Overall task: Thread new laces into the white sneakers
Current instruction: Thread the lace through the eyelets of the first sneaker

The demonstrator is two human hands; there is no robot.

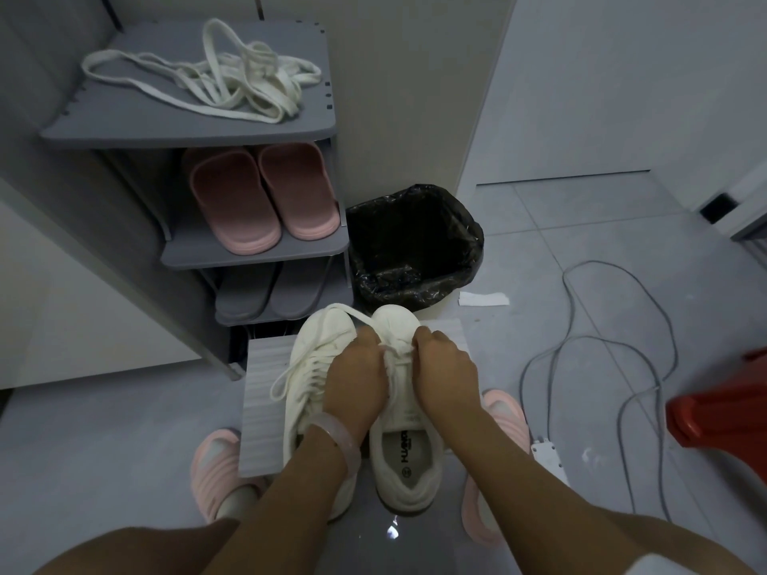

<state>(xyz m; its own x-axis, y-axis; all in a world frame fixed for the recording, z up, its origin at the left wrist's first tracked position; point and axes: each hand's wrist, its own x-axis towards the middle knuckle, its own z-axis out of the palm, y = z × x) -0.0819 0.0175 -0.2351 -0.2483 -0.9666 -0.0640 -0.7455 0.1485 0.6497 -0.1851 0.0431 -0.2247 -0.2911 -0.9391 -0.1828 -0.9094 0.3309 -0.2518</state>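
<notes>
— Where are the sneakers right now?

— I see both on the floor in front of me, side by side, toes pointing at the shoe rack (257, 251). The left sneaker (309, 367) lies partly on a white ribbed sheet (265, 408); the right sneaker (404, 441) sits just beside it, its insole and printed logo showing.

— And the hands?

— My left hand (357, 379) and right hand (446, 369) are close together over the front of the right sneaker, fingers curled down onto its lace (392, 346). Each seems pinched on the lace, though the fingertips are hidden, so I cannot tell the grip exactly. A pale bangle (338, 435) rings the left wrist. A loop of the left sneaker's lace trails off its outer side onto the sheet.

— What holds what around there?

— The rack's top shelf carries a tangle of white laces (216, 76), spread from its left edge to its right edge. The shelf below holds a pair of pink slippers (265, 197), and the one under that a pair of grey slippers (265, 296). Just to the right of the rack stands a bin (415, 251) lined with a black bag; its inside is too dark for me to tell whether it holds anything.

— Anything else on the floor?

— Grey cables (597, 338) loop at the right, running to a white power strip (548, 454), and a red object (722, 408) sits at the right edge.
</notes>
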